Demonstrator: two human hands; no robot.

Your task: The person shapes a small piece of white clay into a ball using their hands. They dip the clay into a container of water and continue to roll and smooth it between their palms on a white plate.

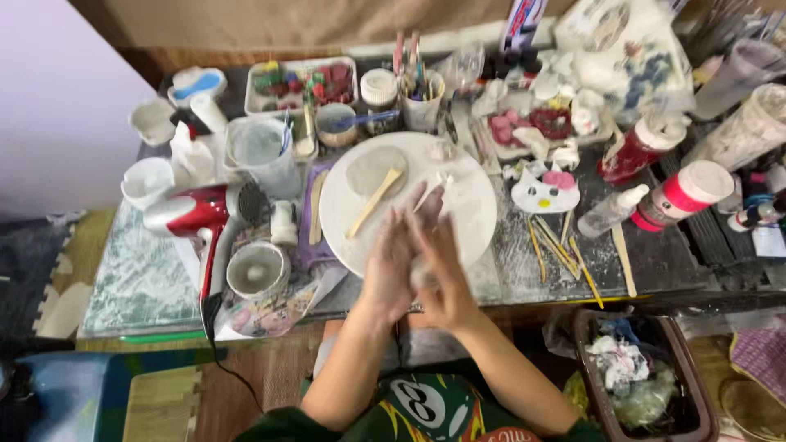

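While the left hand [391, 263] and right hand [442, 262] press palm to palm around a clay lump [423, 274] above the turntable [471, 200], even, light pressure should keep it round.

Round white turntable [467, 205]: matt, dusty, smeared grey. Flat clay disc [370, 168] on it: dull grey, smooth. Modelling tool [373, 202]: pale bare wood. Hair dryer [195, 214]: glossy red and white plastic. Table top [655, 254]: dark, streaked with dried white residue. Both hands, left hand [391, 263] and right hand [438, 266], look chalky, clay-coated. Bin [585, 344]: brown plastic, crumpled paper inside.
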